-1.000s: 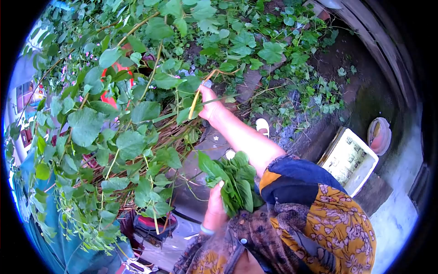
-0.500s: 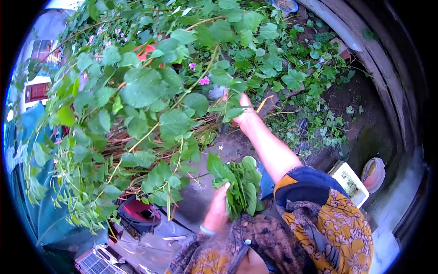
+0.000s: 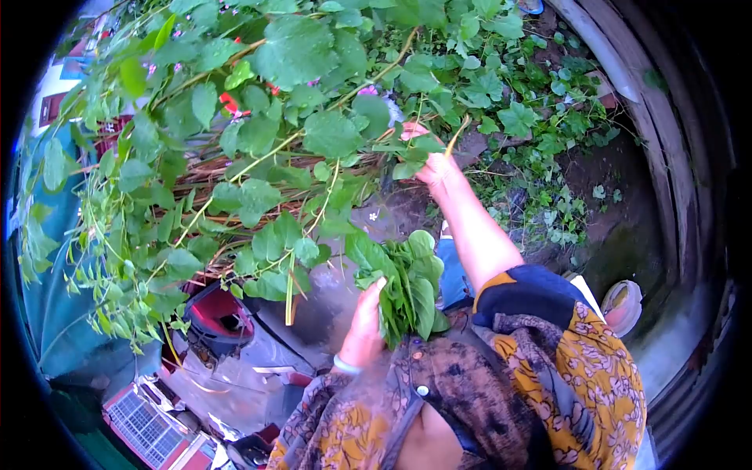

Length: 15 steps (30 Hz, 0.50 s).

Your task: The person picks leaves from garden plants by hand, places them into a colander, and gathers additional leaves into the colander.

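Observation:
My left hand (image 3: 363, 323), low in the middle, is closed around a bunch of green leaves (image 3: 407, 286) close to my chest. The leaves stand up and fan out above the thumb. Farther out, my right hand (image 3: 435, 168) reaches in among the leafy vine (image 3: 337, 133). Its fingers look bent, and a leaf (image 3: 413, 160) covers part of them. What they grip, if anything, is hidden. A pale yellow stalk (image 3: 456, 135) stands just beside the right hand.
Long vine stems cross the left and top. Dry brown stalks (image 3: 258, 184) lie under them. Lower left are a dark red-lined container (image 3: 219, 317) and a red-framed grid (image 3: 145, 427). Right are a round tub (image 3: 621, 307) and a curved ledge (image 3: 662, 117). Green sheeting (image 3: 66, 313) hangs left.
The view has shifted, so the vine appears farther left and higher. My right hand stays among the leaves, its fingers now showing differently. The left hand still holds its bunch.

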Available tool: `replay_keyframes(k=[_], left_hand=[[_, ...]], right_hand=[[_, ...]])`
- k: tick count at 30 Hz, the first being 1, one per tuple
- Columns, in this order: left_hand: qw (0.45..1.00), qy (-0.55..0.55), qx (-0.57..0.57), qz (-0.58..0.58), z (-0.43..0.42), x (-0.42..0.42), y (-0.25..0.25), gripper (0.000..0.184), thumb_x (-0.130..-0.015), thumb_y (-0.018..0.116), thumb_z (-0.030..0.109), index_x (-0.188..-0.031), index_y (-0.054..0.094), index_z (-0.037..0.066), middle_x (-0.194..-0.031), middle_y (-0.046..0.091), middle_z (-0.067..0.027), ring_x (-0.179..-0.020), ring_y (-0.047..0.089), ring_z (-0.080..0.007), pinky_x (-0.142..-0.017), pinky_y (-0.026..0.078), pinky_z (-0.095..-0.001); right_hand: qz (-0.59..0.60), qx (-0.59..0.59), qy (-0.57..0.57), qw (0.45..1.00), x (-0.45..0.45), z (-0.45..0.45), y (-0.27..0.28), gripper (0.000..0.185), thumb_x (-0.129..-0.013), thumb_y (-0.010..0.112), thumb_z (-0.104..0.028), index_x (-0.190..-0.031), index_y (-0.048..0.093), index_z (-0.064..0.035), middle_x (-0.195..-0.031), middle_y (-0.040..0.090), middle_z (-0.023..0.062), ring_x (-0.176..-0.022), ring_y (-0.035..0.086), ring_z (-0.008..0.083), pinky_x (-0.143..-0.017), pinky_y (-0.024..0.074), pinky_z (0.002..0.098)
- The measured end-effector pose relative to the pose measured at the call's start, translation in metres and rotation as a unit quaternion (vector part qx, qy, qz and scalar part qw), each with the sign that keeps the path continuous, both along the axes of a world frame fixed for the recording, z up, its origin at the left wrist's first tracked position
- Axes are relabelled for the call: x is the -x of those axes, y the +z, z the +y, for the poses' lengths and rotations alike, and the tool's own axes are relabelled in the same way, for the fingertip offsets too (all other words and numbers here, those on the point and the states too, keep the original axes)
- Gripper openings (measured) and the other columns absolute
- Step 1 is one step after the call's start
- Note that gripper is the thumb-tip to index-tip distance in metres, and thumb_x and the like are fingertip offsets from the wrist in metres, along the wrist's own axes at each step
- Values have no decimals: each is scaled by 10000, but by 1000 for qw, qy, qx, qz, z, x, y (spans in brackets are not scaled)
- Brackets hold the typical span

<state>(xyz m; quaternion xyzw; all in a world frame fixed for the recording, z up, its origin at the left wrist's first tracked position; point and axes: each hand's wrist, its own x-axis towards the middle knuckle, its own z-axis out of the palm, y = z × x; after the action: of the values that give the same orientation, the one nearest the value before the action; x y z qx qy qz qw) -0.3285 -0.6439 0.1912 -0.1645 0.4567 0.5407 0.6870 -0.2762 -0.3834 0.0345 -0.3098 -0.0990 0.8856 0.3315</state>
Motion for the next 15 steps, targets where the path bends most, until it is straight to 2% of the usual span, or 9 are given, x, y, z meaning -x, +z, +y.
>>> replay_keyframes(k=[3,4,6,7,8,10,11,14,15], left_hand=[[1000,4,9,5,-5,3,-3,430,-893,489,281,-1197,487,-24,-1109,582,-122,-979,586,-225,-876,473,-356],[1000,4,5,2,-6,4,-4,429,-893,490,281,-1195,489,-23,-1108,583,-120,-977,586,-223,-875,474,-354],[1000,19,-15,-4,-4,4,-2,410,-883,519,263,-1183,502,-15,-1093,588,-99,-959,588,-204,-864,477,-345],[1000,20,-20,5,-4,3,-3,408,-880,526,256,-1187,497,-11,-1094,586,-95,-960,586,-202,-863,477,-344],[999,20,-24,12,-4,2,-3,406,-878,532,249,-1191,492,-7,-1096,584,-92,-960,585,-200,-862,478,-344],[999,33,-10,-3,1,2,7,414,-876,542,240,-1211,462,10,-1117,569,-80,-982,576,-193,-862,477,-341],[1000,27,-11,-6,2,3,9,419,-876,542,242,-1215,455,13,-1121,566,-79,-986,574,-191,-861,478,-339],[999,34,-19,-20,0,3,4,393,-882,536,241,-1197,476,14,-1098,578,-77,-968,582,-190,-850,483,-328],[999,30,-18,-23,-1,4,3,386,-883,534,239,-1193,482,14,-1093,581,-78,-962,585,-192,-847,484,-326]], right_hand=[[-56,-50,68,995,-6,3,4,304,-711,662,-29,-995,561,-69,-918,610,51,-859,589,178,-801,498,334],[-118,-81,79,987,-4,8,-4,181,-772,649,-75,-947,604,-66,-881,629,52,-798,602,167,-709,512,319],[-124,-111,123,978,-14,9,-6,175,-792,645,-112,-953,597,-65,-890,627,58,-812,603,167,-706,508,317],[-59,-121,162,978,-24,5,28,156,-834,606,-162,-951,589,-59,-890,629,60,-783,608,169,-656,516,337],[-165,-99,181,965,-18,6,34,181,-872,555,-206,-976,576,-59,-879,633,55,-737,615,183,-586,522,363],[-217,-102,209,948,-17,2,48,226,-899,512,-237,-1031,557,-59,-890,636,52,-748,620,195,-573,533,372],[-207,-105,245,941,-23,7,28,258,-899,510,-226,-1086,547,-53,-942,630,65,-820,614,199,-640,542,362],[-224,-42,160,960,-20,-6,48,249,-893,518,-208,-1080,570,-52,-976,621,80,-861,604,198,-696,544,361],[-174,-51,166,969,-25,-1,-1,240,-877,536,-175,-1073,576,-42,-978,618,85,-858,601,205,-703,547,365]])
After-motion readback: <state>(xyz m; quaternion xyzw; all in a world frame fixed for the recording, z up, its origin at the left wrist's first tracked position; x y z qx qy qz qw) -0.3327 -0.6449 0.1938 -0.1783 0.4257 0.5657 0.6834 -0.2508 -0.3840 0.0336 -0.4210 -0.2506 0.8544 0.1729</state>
